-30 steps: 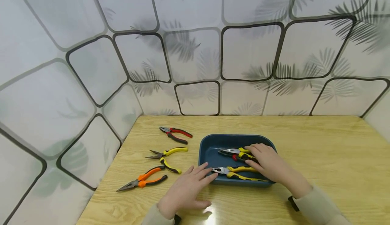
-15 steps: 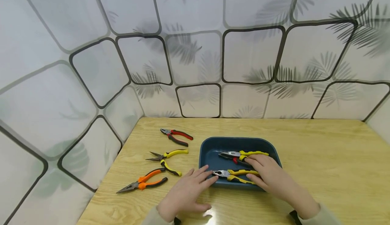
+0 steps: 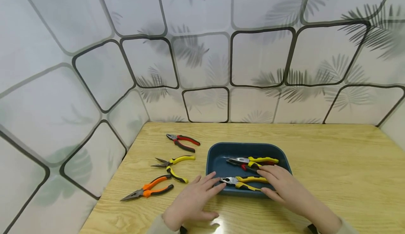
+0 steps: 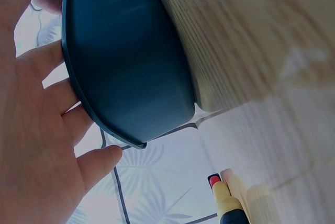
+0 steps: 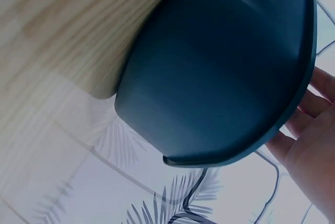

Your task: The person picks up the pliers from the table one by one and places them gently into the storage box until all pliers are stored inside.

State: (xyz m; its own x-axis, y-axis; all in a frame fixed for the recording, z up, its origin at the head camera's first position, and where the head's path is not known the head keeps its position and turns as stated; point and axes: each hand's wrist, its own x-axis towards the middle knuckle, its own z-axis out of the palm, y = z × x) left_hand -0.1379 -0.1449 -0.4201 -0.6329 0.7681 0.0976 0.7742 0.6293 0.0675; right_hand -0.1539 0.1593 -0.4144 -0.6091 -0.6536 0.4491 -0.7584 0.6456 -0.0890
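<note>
A dark blue tray [image 3: 243, 144] on the table holds several pliers. Near its front wall lie yellow-and-black combination pliers [image 3: 251, 179]. Behind them, long-nose pliers [image 3: 253, 161] with yellow handles lie over red-and-black pliers [image 3: 243, 167]. My left hand [image 3: 196, 197] is spread at the near left corner, fingers straight and reaching over the rim. My right hand [image 3: 288, 189] hangs over the near right corner with extended fingers, hiding the handle ends of the combination pliers. Both wrist views show the tray's outer wall [image 4: 125, 62], with fingers [image 5: 306, 114] at its rim.
Left of the tray, red-and-black pliers [image 3: 183, 141], yellow-handled long-nose pliers [image 3: 171, 163] and orange-and-black long-nose pliers [image 3: 148, 191] lie on the wooden table [image 3: 335, 156]. A patterned wall [image 3: 205, 58] rises behind the table and along its left side.
My right hand has drawn back from the yellow handles toward the tray's near right corner, uncovering the long-nose pliers. My left hand has stayed in place.
</note>
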